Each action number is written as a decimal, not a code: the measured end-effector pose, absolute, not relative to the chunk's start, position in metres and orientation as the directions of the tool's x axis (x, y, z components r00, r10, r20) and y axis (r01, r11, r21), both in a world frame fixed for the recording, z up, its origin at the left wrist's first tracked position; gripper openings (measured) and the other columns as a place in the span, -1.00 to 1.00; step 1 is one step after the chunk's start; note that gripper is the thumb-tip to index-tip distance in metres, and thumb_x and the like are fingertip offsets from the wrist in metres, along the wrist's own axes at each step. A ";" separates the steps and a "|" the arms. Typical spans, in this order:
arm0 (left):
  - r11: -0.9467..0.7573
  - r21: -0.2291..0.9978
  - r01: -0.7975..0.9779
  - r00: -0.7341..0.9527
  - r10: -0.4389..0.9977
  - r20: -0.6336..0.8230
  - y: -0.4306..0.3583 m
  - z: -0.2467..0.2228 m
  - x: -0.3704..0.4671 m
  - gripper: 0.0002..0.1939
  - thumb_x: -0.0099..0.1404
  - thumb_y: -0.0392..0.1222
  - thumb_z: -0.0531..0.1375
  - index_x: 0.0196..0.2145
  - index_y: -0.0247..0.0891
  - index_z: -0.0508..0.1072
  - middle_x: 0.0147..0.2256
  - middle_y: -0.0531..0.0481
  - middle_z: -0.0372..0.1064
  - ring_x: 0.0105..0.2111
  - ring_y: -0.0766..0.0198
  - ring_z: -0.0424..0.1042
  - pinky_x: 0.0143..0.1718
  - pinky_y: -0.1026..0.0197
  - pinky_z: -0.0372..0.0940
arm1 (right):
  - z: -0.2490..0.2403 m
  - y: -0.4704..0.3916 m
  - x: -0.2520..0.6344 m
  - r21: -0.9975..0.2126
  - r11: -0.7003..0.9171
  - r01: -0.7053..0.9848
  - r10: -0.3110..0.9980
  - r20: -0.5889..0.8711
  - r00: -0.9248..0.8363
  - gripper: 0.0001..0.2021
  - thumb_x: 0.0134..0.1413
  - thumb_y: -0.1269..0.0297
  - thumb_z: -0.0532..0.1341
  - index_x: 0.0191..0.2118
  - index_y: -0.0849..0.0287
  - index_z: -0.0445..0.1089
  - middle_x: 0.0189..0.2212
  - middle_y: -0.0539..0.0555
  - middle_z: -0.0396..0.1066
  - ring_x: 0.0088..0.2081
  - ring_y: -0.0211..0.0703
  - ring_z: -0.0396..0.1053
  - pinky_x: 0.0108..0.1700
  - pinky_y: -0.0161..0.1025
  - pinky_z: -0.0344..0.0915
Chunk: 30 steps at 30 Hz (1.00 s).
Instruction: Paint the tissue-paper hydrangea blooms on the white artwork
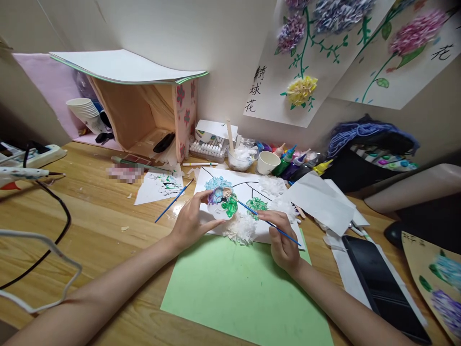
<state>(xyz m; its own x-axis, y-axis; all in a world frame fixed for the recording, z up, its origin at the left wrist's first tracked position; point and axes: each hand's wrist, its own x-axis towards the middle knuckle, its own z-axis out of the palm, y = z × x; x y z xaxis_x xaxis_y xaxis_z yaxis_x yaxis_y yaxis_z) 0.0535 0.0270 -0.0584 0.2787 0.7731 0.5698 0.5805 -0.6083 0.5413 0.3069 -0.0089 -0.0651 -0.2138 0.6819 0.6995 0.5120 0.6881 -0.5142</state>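
1. Here, pinched between thumb and fingers of the left hand (189,223): one round paint palette (220,211), smeared green, purple and brown, painted face toward the wearer, above the far half of a white sheet (264,235).
2. Gripped in the closed fingers of the right hand (288,240): one blue paintbrush (266,221), long axis slanting from upper left to lower right, tip pointing left and away, at the palette's right edge; contact impossible to tell.
3. On the white sheet: one blue fluffy flower (218,183), one green fluffy flower (258,206) and at least three white tufts (240,229).
4. Under the white sheet's near edge: one large green sheet (248,293).
5. To the left, on the wooden table (108,209): one spare brush (174,201), lying aslant from lower left to upper right.
6. On the wall: two flower posters (273,103), one with three black characters reading "绣球花" downward, the other with "花" legible.
7. At lower right: one flower card (419,269), with lettering too small to read.
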 end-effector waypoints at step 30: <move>-0.345 0.758 0.554 -0.017 0.905 0.424 0.033 -0.058 0.054 -0.32 0.10 0.00 0.36 0.09 -0.20 0.20 -0.04 -0.11 0.31 -0.11 0.17 0.37 -0.13 0.15 0.36 | -0.069 -0.012 0.308 -0.683 0.649 0.336 0.716 0.697 0.036 -0.82 0.25 0.23 -0.01 -0.32 0.03 0.30 -0.45 0.03 0.39 -0.41 -0.09 0.37 -0.33 -0.05 0.29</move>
<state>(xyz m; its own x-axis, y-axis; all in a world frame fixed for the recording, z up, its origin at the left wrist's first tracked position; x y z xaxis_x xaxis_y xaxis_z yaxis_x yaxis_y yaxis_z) 0.0536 0.0333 -0.0578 -0.0173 0.9054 0.4243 0.5535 -0.3447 0.7582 0.3082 -0.0122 -0.0686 0.0357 0.7159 0.6973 0.3357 0.6486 -0.6831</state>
